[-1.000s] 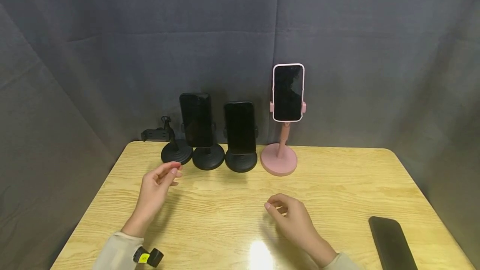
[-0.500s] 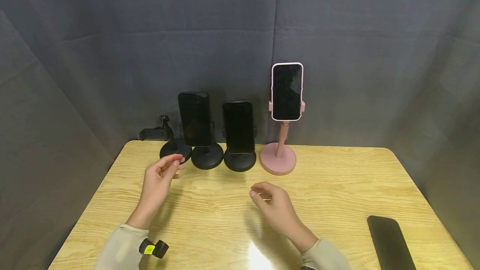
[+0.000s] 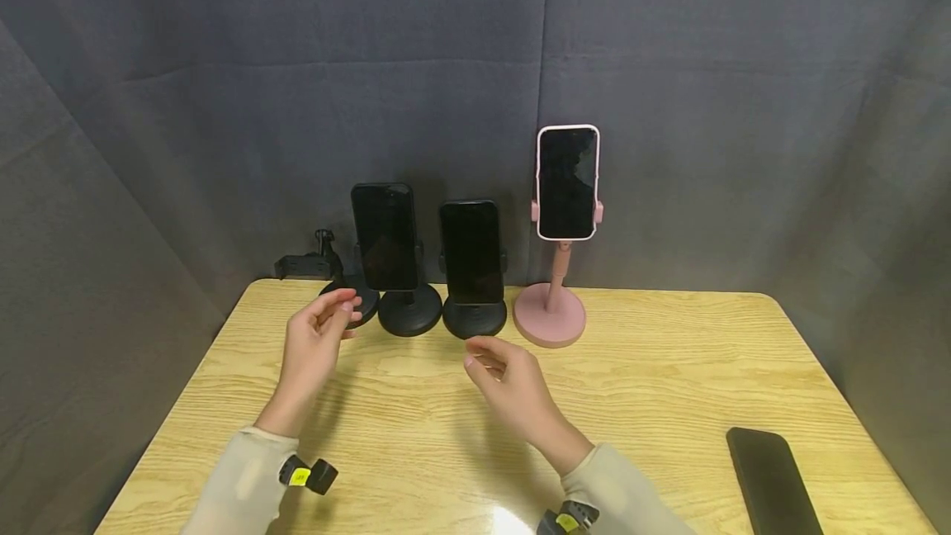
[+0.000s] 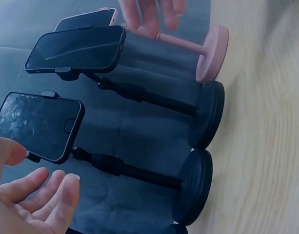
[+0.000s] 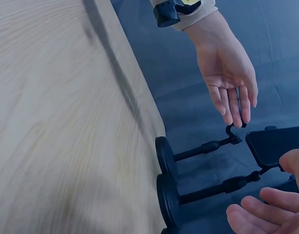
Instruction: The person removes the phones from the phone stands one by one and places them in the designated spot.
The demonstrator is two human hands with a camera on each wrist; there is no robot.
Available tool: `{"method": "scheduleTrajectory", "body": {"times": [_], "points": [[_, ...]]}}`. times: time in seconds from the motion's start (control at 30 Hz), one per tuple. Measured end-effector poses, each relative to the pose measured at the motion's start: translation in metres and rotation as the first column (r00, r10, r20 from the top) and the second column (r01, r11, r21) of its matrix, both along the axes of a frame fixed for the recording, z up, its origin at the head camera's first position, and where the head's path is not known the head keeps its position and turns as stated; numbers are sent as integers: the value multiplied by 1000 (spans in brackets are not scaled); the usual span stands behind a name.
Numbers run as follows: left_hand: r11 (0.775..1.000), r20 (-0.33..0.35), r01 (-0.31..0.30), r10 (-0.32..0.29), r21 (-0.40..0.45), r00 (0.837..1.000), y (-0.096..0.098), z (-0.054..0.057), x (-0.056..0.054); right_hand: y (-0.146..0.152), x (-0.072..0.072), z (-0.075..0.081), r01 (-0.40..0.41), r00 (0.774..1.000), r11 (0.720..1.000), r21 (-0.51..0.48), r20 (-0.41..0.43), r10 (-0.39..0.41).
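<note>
My left hand [image 3: 315,345] is raised in front of the leftmost black phone stand [image 3: 360,304], whose clamp [image 3: 305,266] holds no phone. Its fingers are loosely bent with nothing between them. To the right, my right hand [image 3: 513,382] hovers before a black phone [image 3: 473,253] clamped in another black stand [image 3: 475,322], also with relaxed fingers and nothing held. Between these stands is another black stand [image 3: 410,312] bearing a black phone [image 3: 386,238]. In the left wrist view, the fingers [image 4: 64,202] appear apart from the clamped phones.
A taller pink stand [image 3: 551,320] carries a phone in a pale pink case [image 3: 568,182] at the row's right end. One dark phone [image 3: 773,477] lies flat on the wooden table [image 3: 669,370] at the right. Grey cloth [image 3: 706,106] hangs behind.
My right hand has moved left and away from me, toward the row of stands. The left hand has gone slightly farther forward. Stands and phones stay put.
</note>
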State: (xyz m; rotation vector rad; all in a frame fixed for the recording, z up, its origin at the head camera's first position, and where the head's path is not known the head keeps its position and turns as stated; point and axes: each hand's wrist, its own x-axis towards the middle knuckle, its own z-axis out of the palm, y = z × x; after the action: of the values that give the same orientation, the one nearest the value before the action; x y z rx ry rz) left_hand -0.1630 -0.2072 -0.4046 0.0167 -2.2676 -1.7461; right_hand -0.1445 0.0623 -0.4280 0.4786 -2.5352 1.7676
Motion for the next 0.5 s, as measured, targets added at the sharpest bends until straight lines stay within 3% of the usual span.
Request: {"method": "scheduleTrajectory", "body": {"times": [0.33, 0.5], "points": [[1000, -12, 2, -2, 10, 1000, -2, 6, -9, -22, -11, 17, -61, 998, 998, -14, 9, 61], [1000, 7, 7, -7, -5, 1000, -2, 10, -14, -35, -16, 29, -86, 996, 996, 25, 17, 86]]}}
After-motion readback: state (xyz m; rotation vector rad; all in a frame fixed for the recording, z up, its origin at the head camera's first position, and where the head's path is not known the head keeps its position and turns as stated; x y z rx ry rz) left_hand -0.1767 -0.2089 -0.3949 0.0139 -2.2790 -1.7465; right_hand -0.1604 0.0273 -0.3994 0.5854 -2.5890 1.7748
